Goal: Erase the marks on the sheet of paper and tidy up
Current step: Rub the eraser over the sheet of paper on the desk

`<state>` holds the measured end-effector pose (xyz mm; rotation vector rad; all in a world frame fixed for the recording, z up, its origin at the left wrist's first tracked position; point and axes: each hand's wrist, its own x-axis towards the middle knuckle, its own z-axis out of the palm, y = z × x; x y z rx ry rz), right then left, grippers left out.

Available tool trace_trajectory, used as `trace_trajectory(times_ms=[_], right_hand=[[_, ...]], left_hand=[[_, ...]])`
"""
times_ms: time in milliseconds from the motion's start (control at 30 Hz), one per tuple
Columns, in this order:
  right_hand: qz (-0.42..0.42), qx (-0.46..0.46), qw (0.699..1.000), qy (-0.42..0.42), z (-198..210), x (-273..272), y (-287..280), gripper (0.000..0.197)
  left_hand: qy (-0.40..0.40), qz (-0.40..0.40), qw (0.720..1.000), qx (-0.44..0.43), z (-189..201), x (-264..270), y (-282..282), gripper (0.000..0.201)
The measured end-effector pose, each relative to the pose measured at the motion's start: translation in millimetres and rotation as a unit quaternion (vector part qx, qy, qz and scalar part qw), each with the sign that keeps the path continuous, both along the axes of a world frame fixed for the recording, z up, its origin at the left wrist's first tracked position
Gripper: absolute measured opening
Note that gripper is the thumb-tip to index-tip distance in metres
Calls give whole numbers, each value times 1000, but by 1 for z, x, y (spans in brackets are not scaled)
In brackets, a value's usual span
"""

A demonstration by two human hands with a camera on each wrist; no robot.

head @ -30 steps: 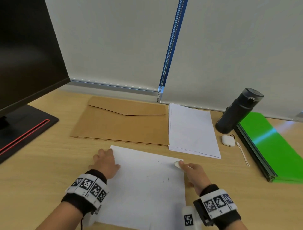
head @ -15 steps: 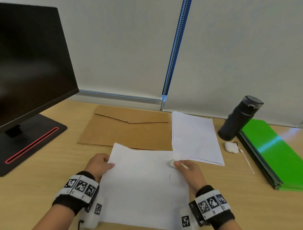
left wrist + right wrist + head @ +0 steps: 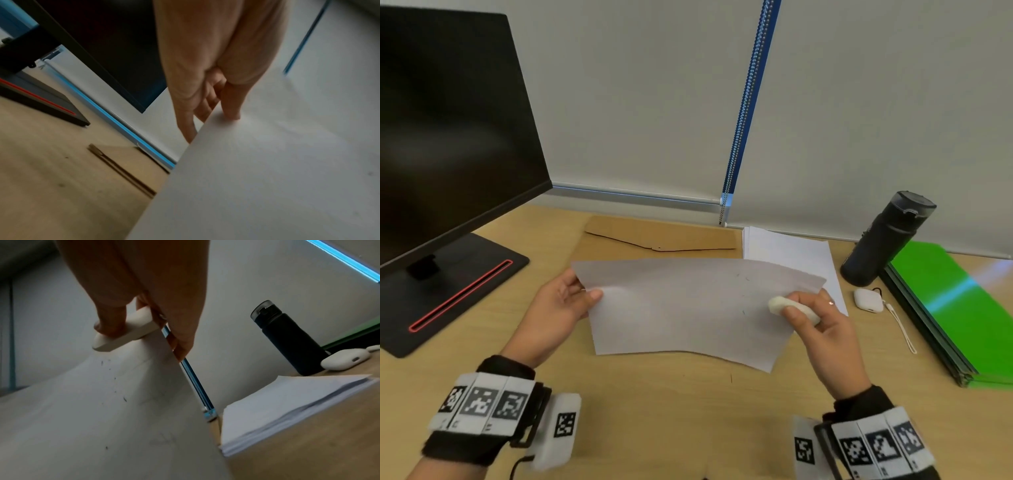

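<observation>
Now both hands held the sheet of paper (image 3: 688, 308) off the table (image 3: 465, 359).
Left hand (image 3: 554, 315) fingers (image 3: 186, 123) pinched its left edge; right hand (image 3: 822, 329) fingers clamped the right edge plus an eraser (image 3: 123, 335). Long axis ran left-right between them. Crumbs remained; next likely calls for tipping them off.

- From the head camera we look forward and down over the bench (image 3: 688, 404) toward the wall.
- Our left wrist camera sits close behind the left hand (image 3: 207, 78), facing the monitor (image 3: 115, 48).
- Our right wrist camera peers along the right hand (image 3: 144, 293), toward the bottle (image 3: 287, 344).
- All three share the sheet of paper (image 3: 688, 308).
</observation>
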<state>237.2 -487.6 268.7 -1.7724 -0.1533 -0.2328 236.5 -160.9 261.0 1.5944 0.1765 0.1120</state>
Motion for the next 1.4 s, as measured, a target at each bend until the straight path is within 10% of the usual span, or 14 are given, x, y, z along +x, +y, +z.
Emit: trace_trajectory(times_ms=[500, 1133, 1400], right_hand=[[-3, -163, 986, 34, -24, -3, 0, 6], [-35, -128, 991, -27, -5, 18, -7, 7], [-62, -164, 968, 180, -57, 39, -10, 22]], left_hand=[[20, -24, 996, 84, -22, -13, -14, 25], [-39, -4, 998, 51, 1, 3, -13, 29], [131, -62, 974, 174, -43, 19, -19, 35]])
